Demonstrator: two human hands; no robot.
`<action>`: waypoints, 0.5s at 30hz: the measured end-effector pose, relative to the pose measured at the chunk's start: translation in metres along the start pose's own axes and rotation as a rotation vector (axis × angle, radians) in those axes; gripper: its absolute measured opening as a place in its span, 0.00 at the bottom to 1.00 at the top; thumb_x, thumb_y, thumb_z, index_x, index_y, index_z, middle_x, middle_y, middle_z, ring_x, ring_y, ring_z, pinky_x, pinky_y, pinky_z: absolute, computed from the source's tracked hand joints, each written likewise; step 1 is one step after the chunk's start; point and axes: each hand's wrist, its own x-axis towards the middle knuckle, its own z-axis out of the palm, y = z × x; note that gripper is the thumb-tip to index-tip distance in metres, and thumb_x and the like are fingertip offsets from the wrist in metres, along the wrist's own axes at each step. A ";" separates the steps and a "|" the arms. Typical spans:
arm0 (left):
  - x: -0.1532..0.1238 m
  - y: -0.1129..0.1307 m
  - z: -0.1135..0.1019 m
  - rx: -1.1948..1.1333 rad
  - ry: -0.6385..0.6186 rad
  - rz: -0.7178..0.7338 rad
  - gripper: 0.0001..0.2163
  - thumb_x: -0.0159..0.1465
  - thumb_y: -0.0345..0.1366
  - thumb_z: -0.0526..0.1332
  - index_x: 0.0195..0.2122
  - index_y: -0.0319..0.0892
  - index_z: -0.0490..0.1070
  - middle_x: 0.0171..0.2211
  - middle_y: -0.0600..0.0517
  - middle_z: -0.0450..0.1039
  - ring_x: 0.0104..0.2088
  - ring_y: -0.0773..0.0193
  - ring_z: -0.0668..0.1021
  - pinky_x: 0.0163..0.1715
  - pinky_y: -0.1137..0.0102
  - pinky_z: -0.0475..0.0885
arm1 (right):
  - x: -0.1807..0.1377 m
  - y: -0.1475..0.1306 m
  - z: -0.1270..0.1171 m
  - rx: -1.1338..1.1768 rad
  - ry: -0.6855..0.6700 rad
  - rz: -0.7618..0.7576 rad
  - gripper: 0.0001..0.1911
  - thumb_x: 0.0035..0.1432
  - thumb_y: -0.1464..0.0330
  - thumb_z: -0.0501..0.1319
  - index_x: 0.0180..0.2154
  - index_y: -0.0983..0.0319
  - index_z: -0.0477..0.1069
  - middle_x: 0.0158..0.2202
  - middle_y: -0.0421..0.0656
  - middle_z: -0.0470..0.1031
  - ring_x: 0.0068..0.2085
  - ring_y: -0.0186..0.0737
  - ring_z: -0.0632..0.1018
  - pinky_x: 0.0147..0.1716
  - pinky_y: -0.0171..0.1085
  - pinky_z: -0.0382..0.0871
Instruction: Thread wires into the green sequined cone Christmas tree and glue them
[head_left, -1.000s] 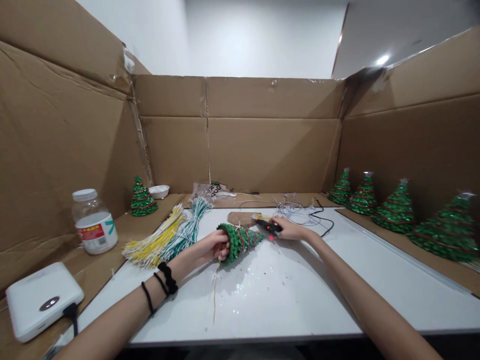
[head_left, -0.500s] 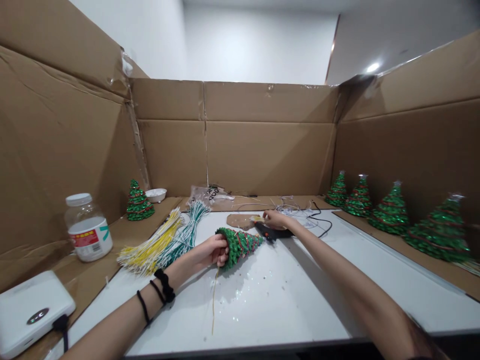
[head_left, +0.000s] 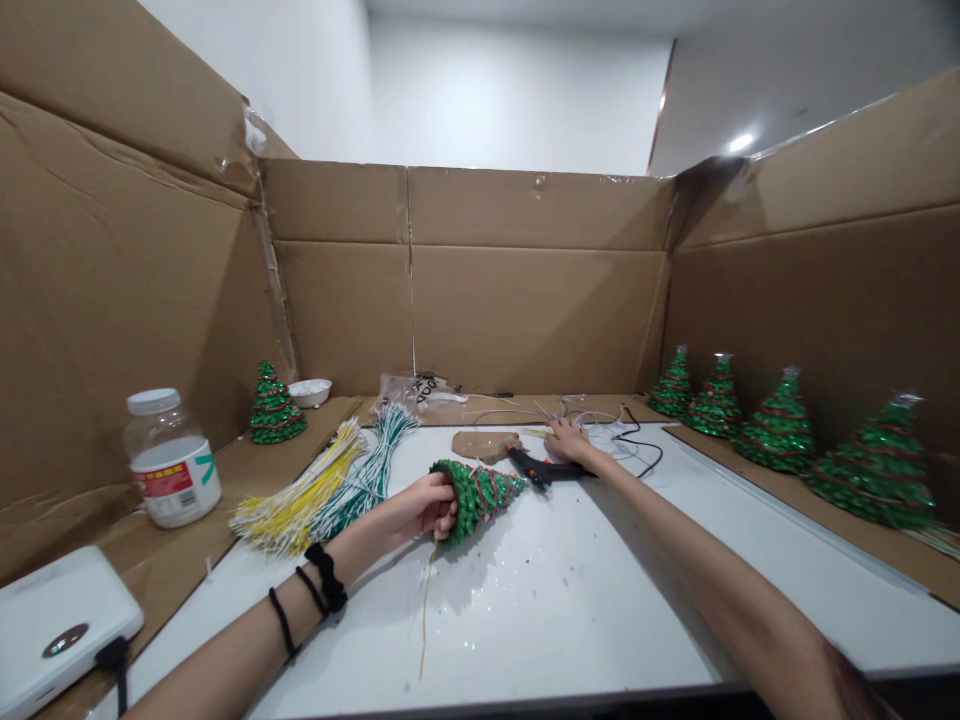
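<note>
At the frame's centre, my left grip (head_left: 433, 507) is closed on the base rim of a green tree (head_left: 484, 498), tipped sideways over the tabletop (head_left: 540, 620). Right of centre, my right grip (head_left: 570, 441) is beside a black glue gun (head_left: 551, 470); how open, or holding what, I cannot tell.

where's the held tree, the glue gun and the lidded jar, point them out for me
Held tree (head_left: 481, 498): head view, on its green side, about midway between base and tip
Glue gun (head_left: 550, 469): head view, on its black body
Lidded jar (head_left: 171, 480): head view, on the red part of its label
</note>
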 end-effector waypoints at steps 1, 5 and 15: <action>0.000 0.000 0.000 -0.001 -0.002 -0.001 0.14 0.48 0.37 0.65 0.28 0.41 0.59 0.17 0.60 0.63 0.14 0.75 0.64 0.14 0.76 0.52 | -0.005 -0.001 -0.003 0.007 0.005 -0.039 0.22 0.54 0.75 0.48 0.50 0.63 0.65 0.51 0.54 0.67 0.54 0.53 0.65 0.50 0.48 0.56; 0.004 -0.002 -0.003 -0.011 -0.008 0.002 0.14 0.46 0.37 0.66 0.26 0.41 0.59 0.16 0.60 0.63 0.14 0.75 0.64 0.13 0.76 0.53 | -0.028 -0.006 -0.020 0.052 -0.138 -0.270 0.23 0.46 0.76 0.52 0.46 0.62 0.68 0.48 0.47 0.69 0.50 0.45 0.68 0.48 0.40 0.61; 0.002 -0.003 -0.002 -0.035 0.020 0.016 0.12 0.51 0.35 0.64 0.26 0.41 0.59 0.17 0.60 0.61 0.14 0.75 0.64 0.14 0.76 0.53 | -0.064 -0.014 -0.020 0.059 -0.125 -0.443 0.13 0.45 0.73 0.56 0.37 0.61 0.66 0.37 0.48 0.72 0.36 0.44 0.71 0.34 0.36 0.63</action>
